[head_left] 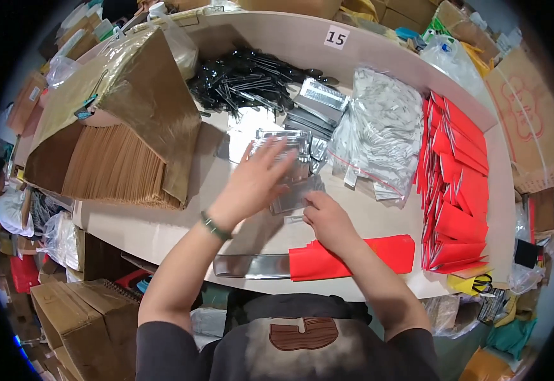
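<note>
My left hand (251, 187), a green band at its wrist, lies with fingers spread over a pile of small silvery, clear-wrapped packets (299, 138). Beside it, my right hand (328, 219) has its fingers closed at the edge of a clear plastic packet (290, 197); what the packet contains is hard to make out. Under my right forearm lies a red folded sleeve (385, 251). A long silvery strip (251, 266) sticks out of the sleeve's left end.
At left stands an open cardboard box (153, 95) packed with brown cards (112, 165). Black slim-handled plastic pieces (245, 82) heap at the back. A clear bag of white packets (385, 120) and red envelopes (458, 190) lie right. Yellow scissors (480, 282) sit by the table's right edge.
</note>
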A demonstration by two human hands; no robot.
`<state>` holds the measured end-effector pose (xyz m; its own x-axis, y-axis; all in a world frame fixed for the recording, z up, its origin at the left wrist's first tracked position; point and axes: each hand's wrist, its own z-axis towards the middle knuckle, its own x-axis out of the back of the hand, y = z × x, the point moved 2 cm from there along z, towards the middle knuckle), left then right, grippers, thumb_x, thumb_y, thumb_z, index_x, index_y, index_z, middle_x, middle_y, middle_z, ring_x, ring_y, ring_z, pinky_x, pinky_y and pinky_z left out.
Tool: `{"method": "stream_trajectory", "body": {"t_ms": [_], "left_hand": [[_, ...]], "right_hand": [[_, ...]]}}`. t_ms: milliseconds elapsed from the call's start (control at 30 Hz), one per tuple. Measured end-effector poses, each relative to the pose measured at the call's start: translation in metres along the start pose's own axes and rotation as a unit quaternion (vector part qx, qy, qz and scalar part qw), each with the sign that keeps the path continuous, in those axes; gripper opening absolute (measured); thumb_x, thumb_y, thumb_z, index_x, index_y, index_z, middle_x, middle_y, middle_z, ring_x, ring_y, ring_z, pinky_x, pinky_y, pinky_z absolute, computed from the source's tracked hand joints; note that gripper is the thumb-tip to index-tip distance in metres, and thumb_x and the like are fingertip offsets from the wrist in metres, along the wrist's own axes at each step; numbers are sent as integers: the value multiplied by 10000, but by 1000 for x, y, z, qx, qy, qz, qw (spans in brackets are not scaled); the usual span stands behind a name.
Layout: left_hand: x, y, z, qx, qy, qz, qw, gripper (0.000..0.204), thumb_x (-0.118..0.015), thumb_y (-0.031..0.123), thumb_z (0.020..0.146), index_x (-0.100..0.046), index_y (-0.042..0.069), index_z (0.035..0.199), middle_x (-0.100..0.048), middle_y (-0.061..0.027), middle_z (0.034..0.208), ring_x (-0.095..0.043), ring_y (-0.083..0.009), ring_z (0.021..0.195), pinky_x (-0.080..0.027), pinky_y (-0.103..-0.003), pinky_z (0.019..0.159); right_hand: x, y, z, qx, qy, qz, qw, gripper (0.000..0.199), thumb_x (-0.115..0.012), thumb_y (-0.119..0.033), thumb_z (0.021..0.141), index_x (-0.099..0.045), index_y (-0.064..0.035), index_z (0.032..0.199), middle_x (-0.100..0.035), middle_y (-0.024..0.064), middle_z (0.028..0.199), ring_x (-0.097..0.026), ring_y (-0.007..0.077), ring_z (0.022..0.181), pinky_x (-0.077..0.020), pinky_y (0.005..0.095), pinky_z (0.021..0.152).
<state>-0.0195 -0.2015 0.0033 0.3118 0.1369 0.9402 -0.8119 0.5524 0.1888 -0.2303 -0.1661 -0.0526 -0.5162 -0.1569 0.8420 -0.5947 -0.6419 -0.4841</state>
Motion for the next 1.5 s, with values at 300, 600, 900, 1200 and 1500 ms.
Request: {"method": "stream_trajectory", "body": {"t_ms": [300, 600, 900, 1200, 1500], "left_hand": [[116, -159, -160, 357, -2, 183, 916, 165, -593, 86, 838, -692, 54, 967, -658, -205, 862, -639, -388, 768, -520, -449, 665], [118, -175, -165, 331, 89, 188, 920, 136, -517, 31, 856, -614, 7, 948, -647, -229, 890, -623, -447, 847, -509, -499, 706], [61, -39, -239, 440, 348, -303, 771, 164, -577, 110, 988, -631, 2, 877, -485, 47, 737, -415, -48, 711, -333, -212, 638], [19, 21, -209, 402, -45, -364, 839, 98, -670, -30, 856, -715, -6, 940, -660, -52, 874, -649, -166, 784, -520, -259, 707], [-23, 89, -129, 353, 10, -324, 878, 416, -713, 99, 827, -581, 2, 1209, -592, -200, 1166, -566, -390, 1102, -482, -417, 929]], "right_hand": [[13, -5, 18, -93, -63, 28, 993, 118, -692, -111, 783, -673, -25, 862, -569, 172, 1188, -557, 358, 1062, -469, 455, 892], [6, -53, 9, -10, 124, 109, 986, 140, -638, -71, 778, -654, -20, 907, -676, 135, 987, -648, 260, 876, -481, 401, 750], [-26, -90, -34, 122, 61, 45, 990, 291, -744, -169, 767, -603, -41, 986, -593, 140, 1164, -558, 334, 1092, -438, 453, 949], [6, -69, -64, 83, -83, 52, 992, 346, -780, -207, 757, -599, -7, 973, -526, 231, 1334, -499, 395, 1220, -419, 495, 1007], [-4, -77, -56, 19, -26, -34, 999, 372, -757, -180, 728, -586, -8, 1010, -553, 263, 1231, -534, 404, 1132, -446, 487, 931]]}}
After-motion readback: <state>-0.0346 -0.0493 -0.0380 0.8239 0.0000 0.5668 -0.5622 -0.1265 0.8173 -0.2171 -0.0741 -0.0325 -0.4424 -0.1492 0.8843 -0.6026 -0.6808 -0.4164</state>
